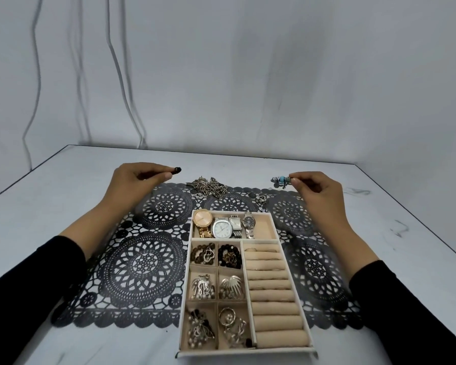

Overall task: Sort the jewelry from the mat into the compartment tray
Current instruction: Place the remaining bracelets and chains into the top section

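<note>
left hand (pixel 134 180) pinches a small dark round bead (pixel 177 169), far left; right hand (pixel 319 189) pinches a turquoise-and-silver charm (pixel 281 180), far right. both sit by the black lace mat's (pixel 142 262) far edge, i guess ready for carrying to the near beige compartment tray (pixel 245 353).

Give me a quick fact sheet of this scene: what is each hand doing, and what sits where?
Left hand: pinches a small dark bead-like piece
Right hand: pinches a silver piece with turquoise stone
Tray: cream fabric compartment tray, partly on a black lace mat
Far compartment: four wristwatches
Not yet sorted: tangled silver chains at the mat's far edge
</note>
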